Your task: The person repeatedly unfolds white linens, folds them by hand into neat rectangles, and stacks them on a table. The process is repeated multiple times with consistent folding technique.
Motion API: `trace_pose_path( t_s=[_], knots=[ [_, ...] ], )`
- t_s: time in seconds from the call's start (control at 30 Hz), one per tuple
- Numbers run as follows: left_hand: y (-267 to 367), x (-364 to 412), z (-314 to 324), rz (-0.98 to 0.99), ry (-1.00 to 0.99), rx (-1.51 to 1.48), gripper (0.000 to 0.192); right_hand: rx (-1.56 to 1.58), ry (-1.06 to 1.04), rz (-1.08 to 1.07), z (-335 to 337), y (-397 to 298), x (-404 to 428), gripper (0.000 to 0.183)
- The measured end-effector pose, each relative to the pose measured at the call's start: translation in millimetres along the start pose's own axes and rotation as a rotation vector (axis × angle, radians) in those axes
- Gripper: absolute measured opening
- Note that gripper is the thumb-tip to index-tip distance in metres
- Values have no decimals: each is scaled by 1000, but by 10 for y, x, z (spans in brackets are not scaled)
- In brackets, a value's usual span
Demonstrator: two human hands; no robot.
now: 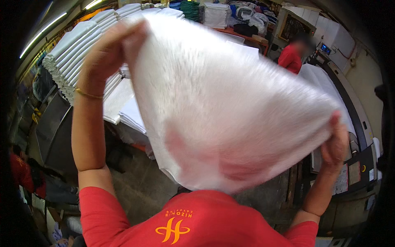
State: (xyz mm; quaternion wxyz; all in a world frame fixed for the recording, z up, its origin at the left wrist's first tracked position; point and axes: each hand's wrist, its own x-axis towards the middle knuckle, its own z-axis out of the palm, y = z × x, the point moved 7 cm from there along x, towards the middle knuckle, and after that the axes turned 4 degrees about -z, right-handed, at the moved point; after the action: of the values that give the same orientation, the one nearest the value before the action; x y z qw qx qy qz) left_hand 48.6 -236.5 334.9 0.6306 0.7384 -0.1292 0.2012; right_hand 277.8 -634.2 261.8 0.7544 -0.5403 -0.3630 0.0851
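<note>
A white cloth (222,102) is stretched between my two raised hands in front of my chest, blurred by motion. My left hand (112,51) grips its upper left corner, with a gold bangle on the wrist below. At the lower right, my right hand (334,142) pinches the opposite edge, thumb on top. The fabric sags between them, and its lower edge hangs close to my red shirt. Behind my left hand rise tall stacks of folded white cloths (74,40). A lower pile of folded cloths (132,112) shows beside the stretched cloth's left edge.
A person in a red shirt (290,60) stands at the far right near a long machine (342,83) with white fabric on it. Another person (23,173) is at the left rim. Across the back, an orange table (230,31) bears piled textiles. Concrete floor (135,182) lies below.
</note>
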Motion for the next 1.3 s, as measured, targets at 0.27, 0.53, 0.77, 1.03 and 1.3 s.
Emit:
trace_pose_path(
  t_s=[0.27,0.53,0.77,1.03,1.3],
  knots=[
    [-447,813,-213,-147,-60,87,44,-176,-144,126,-1,254,823,44],
    [-1085,2343,-1678,-226,492,183,40,-155,-43,59,459,758,3277,35],
    [-108,2723,-1896,10,347,252,68,92,-263,-101,753,-442,3947,60],
    [-2329,414,-1451,-483,442,731,40,13,-53,329,83,1848,1535,36],
    [-4878,-1943,99,-905,582,16,15,-287,348,754,-245,4633,-1146,39]
  ],
)
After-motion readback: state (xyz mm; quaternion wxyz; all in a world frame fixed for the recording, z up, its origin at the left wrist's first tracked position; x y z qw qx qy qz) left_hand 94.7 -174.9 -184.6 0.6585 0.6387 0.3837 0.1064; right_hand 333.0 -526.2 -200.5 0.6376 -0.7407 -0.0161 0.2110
